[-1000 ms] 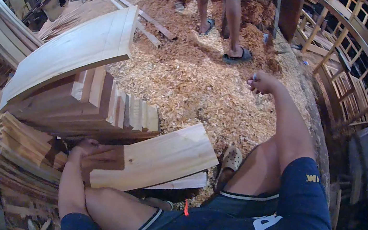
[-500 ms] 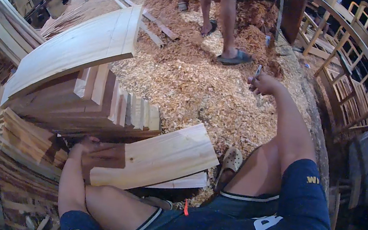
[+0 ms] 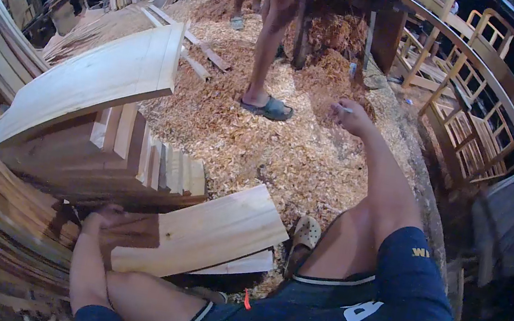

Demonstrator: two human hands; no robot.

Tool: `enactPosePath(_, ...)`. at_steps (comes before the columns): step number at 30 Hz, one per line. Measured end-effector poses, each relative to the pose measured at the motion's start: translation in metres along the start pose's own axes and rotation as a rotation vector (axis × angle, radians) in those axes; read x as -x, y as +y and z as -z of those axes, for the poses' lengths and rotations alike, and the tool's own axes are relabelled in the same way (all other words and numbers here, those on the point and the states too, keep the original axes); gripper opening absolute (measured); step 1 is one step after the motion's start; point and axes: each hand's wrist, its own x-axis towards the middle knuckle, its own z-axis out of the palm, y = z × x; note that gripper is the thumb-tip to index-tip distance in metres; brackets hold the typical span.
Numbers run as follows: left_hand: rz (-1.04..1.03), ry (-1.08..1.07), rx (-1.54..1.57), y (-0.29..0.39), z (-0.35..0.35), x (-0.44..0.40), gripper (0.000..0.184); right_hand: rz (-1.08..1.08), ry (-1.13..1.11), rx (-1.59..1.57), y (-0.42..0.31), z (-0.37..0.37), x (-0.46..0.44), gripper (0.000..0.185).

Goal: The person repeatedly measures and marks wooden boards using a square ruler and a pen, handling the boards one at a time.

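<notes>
Worker with boards, seen from the head. The pale board [image 3: 212, 228] lies aslant in front of the seated person, its long near edge beside the left thigh. The left hand [image 3: 104, 215] rests at the shadowed left end of the pale board, apparently to steady it; whether the fingers are clamped on the wood or merely laid there cannot be told. The right hand [image 3: 349, 117] is raised beyond the right end of the pale board, well apart from it, with fingers closed around a slim pale object [image 3: 345, 109], seemingly pinched so as to keep its length free. A lower board [image 3: 236, 266] shows from under the near edge of the pale board, probably serving as support.

Beyond the pale board, a wide curved board [image 3: 94, 79] tops a stack of boards [image 3: 67, 156], which appears to hold it up at a tilt. Left of the pale board, curved pieces [image 3: 21, 226] are piled in layers, presumably because their like shapes nest.

Surface and room: wood shavings [image 3: 271, 156] cover the floor beyond the pale board, where another person's leg [image 3: 269, 47] ends in a sandal [image 3: 271, 108]. Farther to its right stand slatted wooden frames [image 3: 468, 140]; the outer edges are dark.
</notes>
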Motion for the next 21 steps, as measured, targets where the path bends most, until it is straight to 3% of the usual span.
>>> enactPosePath(2, 0.01, 0.005, 0.005, 0.005, 0.002, 0.004, 0.059, -0.013, 0.102, -0.147, -0.02, 0.004, 0.006, 0.036)
enactPosePath(4, 0.017, 0.013, -0.003, 0.012, 0.005, 0.006, 0.058, -0.167, 0.191, -0.458, -0.06, 0.016, 0.025, 0.038)
enactPosePath(11, -0.013, 0.025, -0.018, 0.025, 0.016, 0.021, 0.052, -0.101, 0.44, -0.878, -0.166, 0.069, 0.029, 0.057)
enactPosePath(14, -0.061, 0.007, 0.871, 0.005, -0.003, 0.019, 0.055, -0.087, 0.499, -1.025, -0.205, 0.087, 0.028, 0.064)
enactPosePath(18, 0.078, 0.245, 0.159, 0.03, 0.01, 0.042, 0.049, -0.058, 0.42, -1.039, -0.23, 0.099, 0.01, 0.073)
enactPosePath(21, 0.08, 0.265, -0.189, -0.046, -0.017, -0.041, 0.049, -0.073, 0.395, -1.019, -0.256, 0.094, 0.001, 0.079)
